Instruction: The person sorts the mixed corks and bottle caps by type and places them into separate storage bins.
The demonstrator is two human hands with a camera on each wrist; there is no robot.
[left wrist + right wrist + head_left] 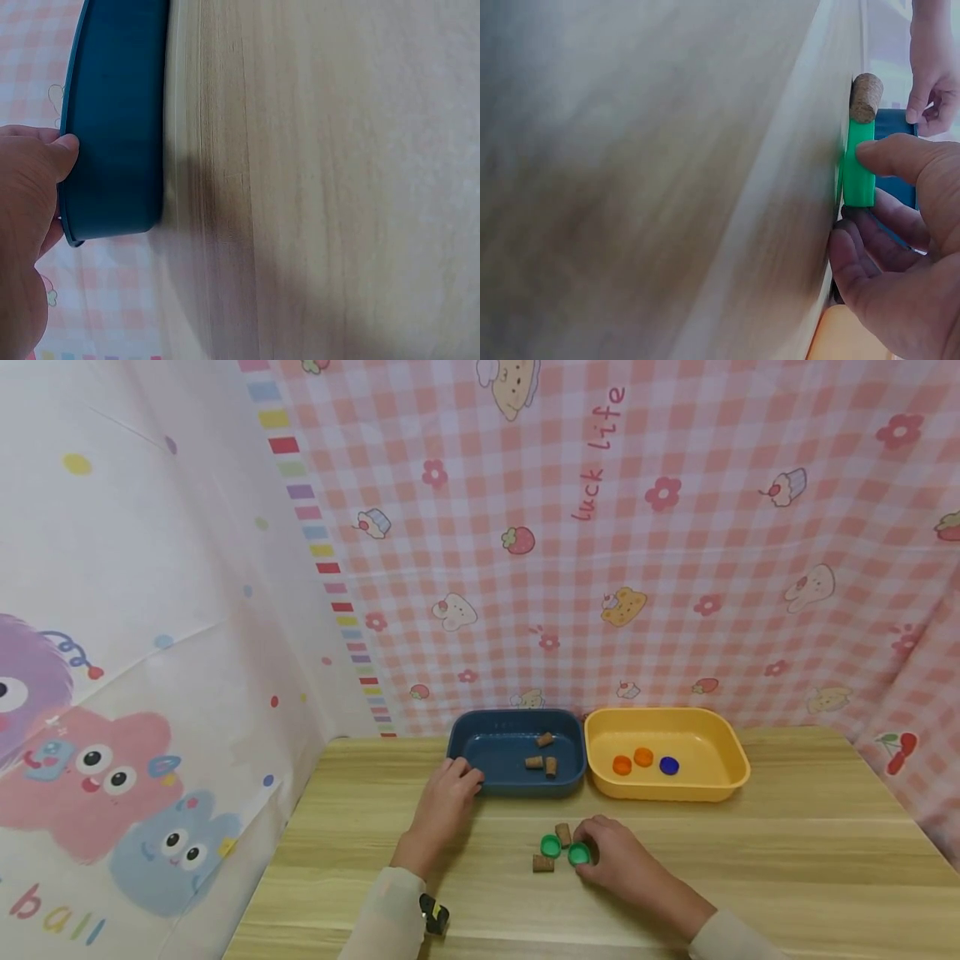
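Pink-checked cloth behind; white cartoon-print sheet, left; wood-grain tabletop.

The light wood-grain desk carries a dark blue tray and a yellow tray, side by side toward its far edge. Nearer, two corks lie just beside a green bottle cap; a second green cap, pinched by the right hand, is near them.
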